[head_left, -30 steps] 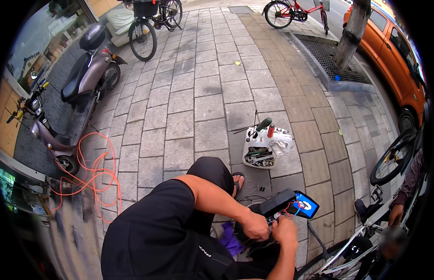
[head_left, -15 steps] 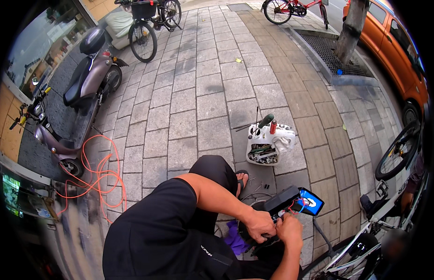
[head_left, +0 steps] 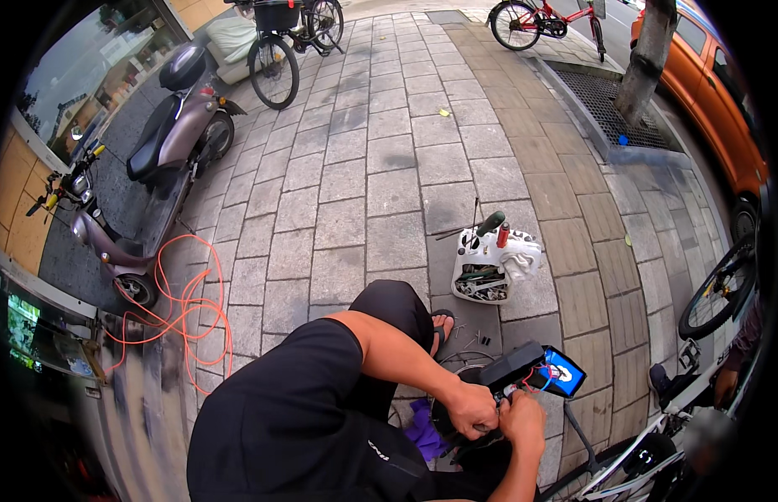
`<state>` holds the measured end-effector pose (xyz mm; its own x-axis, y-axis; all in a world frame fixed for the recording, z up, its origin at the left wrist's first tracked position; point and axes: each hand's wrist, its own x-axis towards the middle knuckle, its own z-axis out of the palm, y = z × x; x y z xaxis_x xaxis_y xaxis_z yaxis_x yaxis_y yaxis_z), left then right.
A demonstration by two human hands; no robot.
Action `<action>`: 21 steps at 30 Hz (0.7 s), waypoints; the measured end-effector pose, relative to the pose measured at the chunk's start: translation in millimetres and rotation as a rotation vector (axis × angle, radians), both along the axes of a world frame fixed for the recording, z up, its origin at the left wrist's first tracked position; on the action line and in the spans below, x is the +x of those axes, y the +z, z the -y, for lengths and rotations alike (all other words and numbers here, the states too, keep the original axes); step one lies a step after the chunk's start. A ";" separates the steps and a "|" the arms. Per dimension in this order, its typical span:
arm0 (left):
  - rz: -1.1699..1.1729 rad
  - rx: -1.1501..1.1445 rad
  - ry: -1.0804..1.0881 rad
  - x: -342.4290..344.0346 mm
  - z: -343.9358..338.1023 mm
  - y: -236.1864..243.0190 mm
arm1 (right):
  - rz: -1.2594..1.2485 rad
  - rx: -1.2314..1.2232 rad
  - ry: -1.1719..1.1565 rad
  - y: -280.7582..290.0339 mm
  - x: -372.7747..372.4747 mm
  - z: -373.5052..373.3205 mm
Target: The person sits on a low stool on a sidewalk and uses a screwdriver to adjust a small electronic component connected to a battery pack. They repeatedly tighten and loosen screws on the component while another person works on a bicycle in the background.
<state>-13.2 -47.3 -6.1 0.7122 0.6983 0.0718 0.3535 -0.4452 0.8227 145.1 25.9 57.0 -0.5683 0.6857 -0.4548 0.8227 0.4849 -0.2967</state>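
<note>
My left hand (head_left: 473, 412) is closed, its fingers curled against my right hand; what they grip is hidden. My right hand (head_left: 523, 418) pinches at a small whitish piece by the wires, too small to make out. Just beyond both hands sits a long black box (head_left: 513, 365) with red and blue wires (head_left: 538, 375) coming out beside it. A black-rimmed panel with a bright blue and white face (head_left: 565, 373) adjoins it. Beneath, partly covered by my hands, is a dark round part. A purple cloth (head_left: 424, 431) lies to the left of it.
A white tool bin (head_left: 481, 294) with screwdrivers and a rag stands ahead. Small loose parts (head_left: 468, 336) lie on the paving. An orange cord (head_left: 192, 305) coils left beside a scooter (head_left: 155, 167). At right are a white bicycle frame (head_left: 632, 448) and another person's hand (head_left: 725, 389).
The whole view has shifted slightly, so things sit a little further right. Both hands keep nearly the same place and grip by the black box.
</note>
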 end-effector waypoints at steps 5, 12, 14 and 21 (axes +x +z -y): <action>-0.013 0.008 -0.007 0.6 -0.4 1.6 | -0.003 -0.001 0.000 -0.5 0.3 0.2; -0.024 -0.020 -0.006 0.0 -0.5 1.4 | -0.012 0.001 0.014 -2.0 0.1 -0.7; -0.030 -0.031 -0.002 1.5 0.4 -2.1 | -0.007 0.002 0.013 -1.8 -0.6 0.0; -0.042 -0.037 -0.016 0.6 -0.2 -2.3 | 0.005 0.032 0.024 -5.0 0.0 1.6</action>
